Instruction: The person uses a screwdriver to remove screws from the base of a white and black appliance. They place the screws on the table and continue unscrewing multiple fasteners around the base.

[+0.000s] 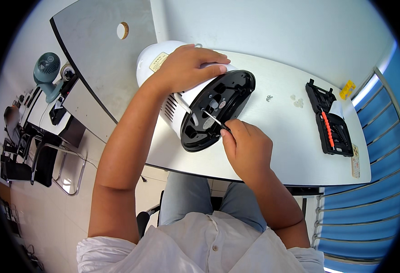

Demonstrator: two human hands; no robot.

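Note:
A white rounded appliance (pixel 175 117) lies on its side on the white table, its black oval base (pixel 195 136) turned toward me and to the right. My left hand (pixel 188 66) rests over the white housing from above, fingers stretched out along it. In my right hand (pixel 247 145) is a screwdriver (pixel 217 120), its dark handle mostly hidden by the fingers. The metal shaft slants up and left, and its tip reaches into the recessed base. Whether the tip sits in a screw is too small to tell. A pale cord (pixel 182 102) runs along the housing beside the base.
On the table's right side lies an open black tool case (pixel 323 136) with an orange flexible shaft (pixel 328 129). Small metal pieces (pixel 269 98) and clear bits (pixel 297 101) lie left of it. A yellow holder (pixel 347 89) stands at the far right, near a metal railing (pixel 386 91).

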